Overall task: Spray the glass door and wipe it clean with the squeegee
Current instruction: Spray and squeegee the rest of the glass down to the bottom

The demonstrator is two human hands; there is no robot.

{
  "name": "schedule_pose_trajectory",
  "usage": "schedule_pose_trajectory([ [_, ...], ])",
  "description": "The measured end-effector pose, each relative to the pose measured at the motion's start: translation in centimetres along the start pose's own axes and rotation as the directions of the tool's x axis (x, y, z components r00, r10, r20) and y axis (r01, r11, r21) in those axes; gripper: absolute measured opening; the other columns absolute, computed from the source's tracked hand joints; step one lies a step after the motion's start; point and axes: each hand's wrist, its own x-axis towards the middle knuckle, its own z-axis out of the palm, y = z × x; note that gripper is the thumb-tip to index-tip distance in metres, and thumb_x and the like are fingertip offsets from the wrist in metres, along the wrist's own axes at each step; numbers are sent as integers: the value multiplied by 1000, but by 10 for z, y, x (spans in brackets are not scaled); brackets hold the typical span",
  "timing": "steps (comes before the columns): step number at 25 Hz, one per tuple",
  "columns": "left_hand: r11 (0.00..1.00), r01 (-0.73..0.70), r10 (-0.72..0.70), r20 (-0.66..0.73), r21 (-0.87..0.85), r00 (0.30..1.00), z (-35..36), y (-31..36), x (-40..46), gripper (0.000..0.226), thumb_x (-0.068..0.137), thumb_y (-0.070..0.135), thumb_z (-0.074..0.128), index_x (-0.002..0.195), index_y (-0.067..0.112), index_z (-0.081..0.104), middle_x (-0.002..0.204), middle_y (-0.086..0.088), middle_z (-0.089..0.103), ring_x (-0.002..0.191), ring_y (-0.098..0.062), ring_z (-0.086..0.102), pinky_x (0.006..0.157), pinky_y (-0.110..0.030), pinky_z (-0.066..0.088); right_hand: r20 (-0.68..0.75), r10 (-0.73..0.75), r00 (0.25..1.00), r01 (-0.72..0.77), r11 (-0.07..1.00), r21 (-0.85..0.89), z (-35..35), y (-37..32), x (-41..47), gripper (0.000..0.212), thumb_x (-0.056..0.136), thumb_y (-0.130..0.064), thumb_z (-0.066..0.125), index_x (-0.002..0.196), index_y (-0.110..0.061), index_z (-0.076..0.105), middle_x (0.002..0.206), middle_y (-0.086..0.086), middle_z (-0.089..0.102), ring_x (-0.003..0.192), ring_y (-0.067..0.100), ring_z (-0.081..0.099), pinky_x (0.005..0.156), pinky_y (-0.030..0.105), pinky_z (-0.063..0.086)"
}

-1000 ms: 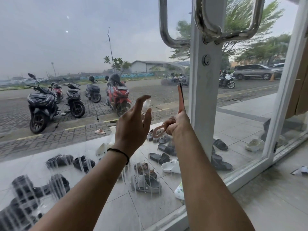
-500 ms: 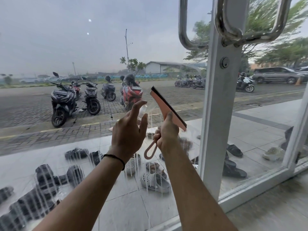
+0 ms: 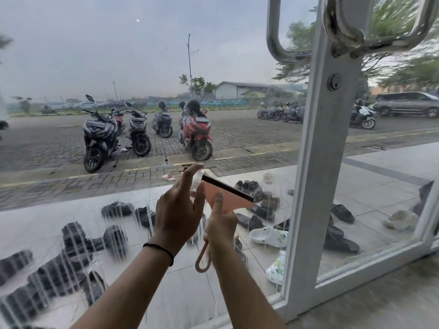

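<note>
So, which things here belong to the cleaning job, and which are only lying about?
For the job:
- squeegee, gripped by the right hand
- small spray bottle, held by the left hand
- glass door, with wet streaks low down

Lying about:
- shoes outside on the tiles
- scooters parked beyond
- door handle

The squeegee in the right hand is turning from upright to lying across, its black blade now reaching past the left hand's fingers. The right thumb is now pressing on its pink plate.
</note>
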Motion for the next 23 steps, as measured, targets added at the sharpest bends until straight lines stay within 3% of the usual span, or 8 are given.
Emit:
schedule_pose_trajectory([
  [4,999,54,-54,4,6,999,-6,-2,-24,37,101,32,49,137,21,50,67,14,36,44,12,36,51,-6,21,18,4,1000,-4,1000,-6,-3,4,-10,65,86,-71,50,93,-8,62,76,6,59,69,23,58,66,40,48],
  [8,996,76,-75,-29,43,997,-6,-3,-29,38,103,30,48,140,22,49,69,9,47,45,5,35,50,-10,23,70,21,997,-26,998,63,-12,-2,-8,71,87,-71,51,105,-3,60,78,6,54,66,18,51,61,34,41],
  [12,996,59,-58,-16,61,998,-4,-6,-31,38,105,24,49,142,27,44,89,-2,68,54,-7,44,49,-23,38,94,52,994,-60,994,90,-16,-10,-11,59,91,-66,52,92,-8,54,64,4,47,46,14,45,40,24,34],
  [18,995,20,-26,62,93,998,-7,-11,-49,35,106,24,49,140,28,38,102,-7,69,67,-20,64,51,-39,55,199,254,947,-310,884,349,-41,-23,-11,52,93,-63,50,81,-13,49,42,-6,34,31,8,30,34,18,26],
  [20,997,19,-26,86,80,996,-6,-11,-51,34,107,25,47,139,29,36,99,-8,67,69,-22,65,52,-40,55,227,271,935,-341,859,382,-46,-27,-13,43,95,-62,49,93,-20,56,41,-6,32,30,7,28,34,17,25],
  [23,997,23,-30,87,78,996,-3,-8,-51,32,105,22,49,134,27,37,91,-7,65,64,-21,63,50,-39,54,225,289,931,-357,850,387,-50,-29,-16,50,95,-61,49,114,-15,47,41,-6,31,30,7,27,34,16,24],
])
